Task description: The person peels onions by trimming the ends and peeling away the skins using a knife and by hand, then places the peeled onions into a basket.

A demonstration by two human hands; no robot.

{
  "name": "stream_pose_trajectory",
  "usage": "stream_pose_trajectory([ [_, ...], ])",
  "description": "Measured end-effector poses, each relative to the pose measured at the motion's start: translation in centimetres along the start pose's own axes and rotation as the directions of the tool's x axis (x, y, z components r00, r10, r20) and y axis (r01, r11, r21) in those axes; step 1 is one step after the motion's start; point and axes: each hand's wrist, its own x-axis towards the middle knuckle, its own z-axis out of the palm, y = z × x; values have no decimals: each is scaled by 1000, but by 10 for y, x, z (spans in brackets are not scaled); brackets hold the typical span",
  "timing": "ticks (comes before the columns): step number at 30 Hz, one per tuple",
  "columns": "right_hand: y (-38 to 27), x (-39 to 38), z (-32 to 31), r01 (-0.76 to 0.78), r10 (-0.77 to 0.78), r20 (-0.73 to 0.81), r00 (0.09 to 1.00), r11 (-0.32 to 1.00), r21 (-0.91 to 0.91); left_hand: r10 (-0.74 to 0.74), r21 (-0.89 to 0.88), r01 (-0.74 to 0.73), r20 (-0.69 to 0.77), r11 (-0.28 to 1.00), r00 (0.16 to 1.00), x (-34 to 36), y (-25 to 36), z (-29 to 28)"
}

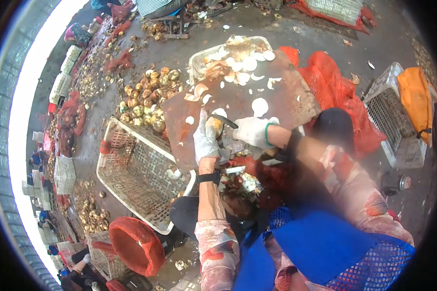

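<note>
My gloved left hand [205, 141] is closed around a yellow-brown, onion-like bulb [215, 126], its fingers hiding part of it. In my gloved right hand [251, 131] is a knife with a dark, curved blade [225, 120], which meets the bulb's upper side. Both hands are over the near edge of a worn brown board [233, 103]. White peeled pieces [260, 107] and scraps of skin [196, 92] lie on the board. At its far end, a pale plastic basket [194, 68] holds more white pieces.
Unpeeled bulbs [148, 102] are heaped left of the board. A white crate [112, 165] stands at my left, near a red mesh-covered tub [137, 246]. Red netting [325, 80] lies at right, before another crate [391, 114] with an orange bag [415, 99]. Other people sit farther off.
</note>
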Motion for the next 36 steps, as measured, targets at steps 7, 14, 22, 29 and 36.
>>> stream_pose_trajectory([
  [7,-28,-21,18,29,-40,-86,996,992,-121,50,-55,-50,-6,997,999,6,-8,-11],
  [14,-34,-21,48,-60,32,-281,959,994,-93,64,292,-9,-179,956,982,5,-13,-5],
  [22,-51,-28,20,-224,148,-344,927,956,-192,-24,52,33,-157,998,987,13,3,-3],
  [29,-50,-24,15,-189,105,-319,942,951,-246,-70,30,77,-186,997,980,21,-6,-3],
  [36,-49,-12,5,-236,175,-274,946,949,-209,-93,152,116,-149,982,985,11,10,4],
])
